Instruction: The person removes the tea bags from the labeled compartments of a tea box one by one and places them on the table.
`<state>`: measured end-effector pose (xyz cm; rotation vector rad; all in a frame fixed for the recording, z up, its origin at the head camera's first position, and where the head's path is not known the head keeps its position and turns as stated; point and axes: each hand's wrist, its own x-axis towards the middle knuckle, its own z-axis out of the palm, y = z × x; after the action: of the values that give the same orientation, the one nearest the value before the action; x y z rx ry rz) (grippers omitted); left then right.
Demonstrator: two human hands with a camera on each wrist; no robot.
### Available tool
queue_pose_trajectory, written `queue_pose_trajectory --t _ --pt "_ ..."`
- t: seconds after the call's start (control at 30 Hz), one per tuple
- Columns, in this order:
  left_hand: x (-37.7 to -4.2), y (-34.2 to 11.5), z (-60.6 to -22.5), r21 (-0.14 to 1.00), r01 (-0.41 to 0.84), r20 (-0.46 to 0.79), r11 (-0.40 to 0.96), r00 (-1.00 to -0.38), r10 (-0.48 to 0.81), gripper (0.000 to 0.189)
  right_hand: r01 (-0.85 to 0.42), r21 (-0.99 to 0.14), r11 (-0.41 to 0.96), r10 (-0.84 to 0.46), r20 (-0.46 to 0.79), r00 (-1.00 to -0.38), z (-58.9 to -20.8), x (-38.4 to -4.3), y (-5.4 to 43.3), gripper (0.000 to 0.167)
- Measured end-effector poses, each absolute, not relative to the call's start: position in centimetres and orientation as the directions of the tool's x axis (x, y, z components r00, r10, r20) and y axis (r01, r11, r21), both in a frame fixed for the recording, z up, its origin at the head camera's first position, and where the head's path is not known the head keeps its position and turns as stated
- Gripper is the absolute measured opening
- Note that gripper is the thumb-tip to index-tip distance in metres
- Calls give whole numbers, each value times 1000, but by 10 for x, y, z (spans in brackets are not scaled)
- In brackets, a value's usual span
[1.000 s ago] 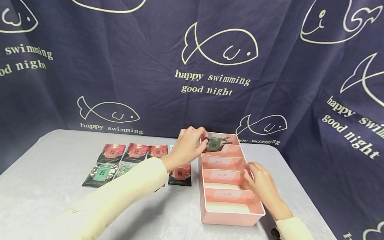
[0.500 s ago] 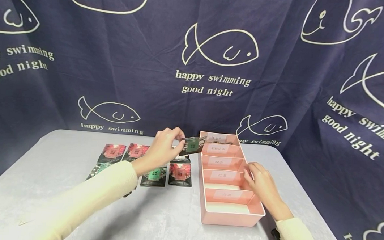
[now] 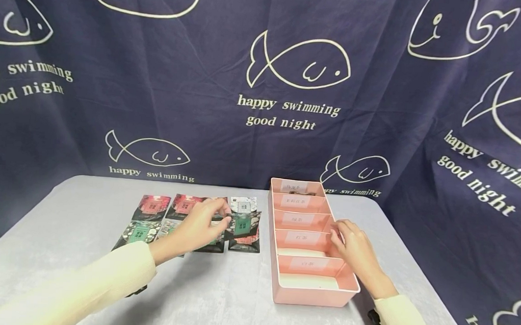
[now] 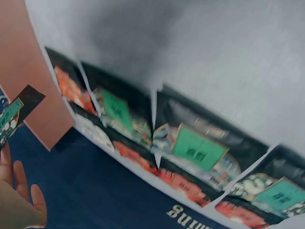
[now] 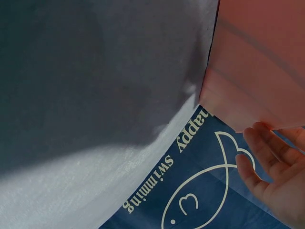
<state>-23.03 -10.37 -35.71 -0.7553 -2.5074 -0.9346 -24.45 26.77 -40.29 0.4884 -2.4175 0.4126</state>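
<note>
In the head view my left hand (image 3: 202, 223) pinches a dark tea sachet with a green label (image 3: 243, 224) by its left edge. The sachet is tilted and hides part of a red sachet (image 3: 248, 247) on the table. The left wrist view shows the held sachet (image 4: 19, 109) above the fingertips, near the pink box's side. My right hand (image 3: 356, 248) grips the right wall of the pink divided box (image 3: 315, 297), fingers at its rim. Its labelled compartments run front to back; something dark (image 3: 303, 193) shows in the rearmost one.
Two rows of sachets lie left of the box. Red ones (image 3: 153, 207) and a white one (image 3: 243, 204) are at the back, green ones (image 3: 137, 232) mostly in front. A dark blue fish-print cloth (image 3: 219, 106) hangs behind the grey table (image 3: 218, 297).
My left hand has carried the green-labelled sachet from above the box's rear compartment leftward and nearer to me, over the sachets on the table. My right hand has stayed on the box.
</note>
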Motion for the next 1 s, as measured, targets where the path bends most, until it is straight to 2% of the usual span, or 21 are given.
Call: queue_pose_trajectory --t 0.6,1.0 --pt "-196 -100 -384 589 636 364 498 -759 540 14 -450 -161 879 -253 642 -724 -403 -245 267 14" --pt "-184 -95 -388 621 646 335 445 -731 594 14 -448 -172 877 -246 640 -728 -402 -245 267 13"
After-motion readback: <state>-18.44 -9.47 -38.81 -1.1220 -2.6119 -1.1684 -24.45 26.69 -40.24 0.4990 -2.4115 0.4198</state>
